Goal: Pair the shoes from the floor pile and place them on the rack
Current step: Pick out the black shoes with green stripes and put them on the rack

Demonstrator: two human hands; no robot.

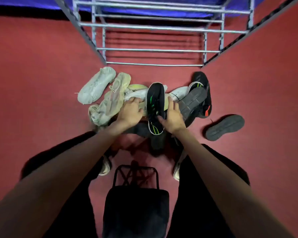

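Both hands down in the floor pile. Right hand clamped on a black shoe with green stripes, thumb across the collar, fingers wrapped round its far side; shoe rides above the heap, toe pointing away toward the rack. Judged reason for the grip: lifting one shoe clear so its mate can be found.

Left hand lies palm-down, fingers spread flat on the pale shoes just left of the held one. Not closed on anything that shows; looks like it is steadying or parting the heap. Whether a finger hooks an edge underneath, cannot tell.

Count, pale shoes, all left of and beyond the left hand: one grey-white shoe farthest out, one beige shoe beside it, at least two more partly buried under the hand and the black shoe. Exact total uncertain.

Count, dark shoes, right of the right hand: one grey shoe sole-up touching the hand's far side, one black shoe with a red patch behind it, one with a green stripe wedged between, likely the mate. One dark shoe sole-up lies apart, well right. Another dark shape sits under the held shoe.

Rack stands beyond both hands, bars bare: no pair placed yet.
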